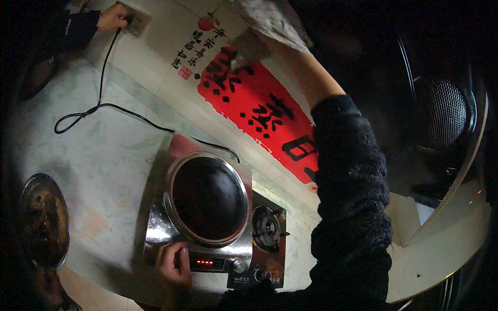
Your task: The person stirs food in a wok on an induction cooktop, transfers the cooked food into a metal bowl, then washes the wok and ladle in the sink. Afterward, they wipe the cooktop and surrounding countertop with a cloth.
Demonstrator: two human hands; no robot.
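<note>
My left hand [175,263] is at the near left edge of a steel induction cooker [157,229], its fingers curled; whether it grips anything is unclear. On the cooker sits a round dark wok-shaped surface [210,198] with a bright metal rim, and beside my hand glows a red display [204,262]. My right arm, in a dark fuzzy sleeve, reaches up to the wall. White-grey fabric, a cloth or a glove, covers my right hand [272,25], hiding the fingers. Below it, a red panel with black characters [256,112] is on the wall.
At upper left another person's hand [113,17] holds a plug at a wall socket [140,23]; a black cord [136,116] runs from there behind the cooker. A gas stove [268,229] stands right of the cooker. A dark pan [46,221] is at far left, a range hood's mesh filter [447,112] at right.
</note>
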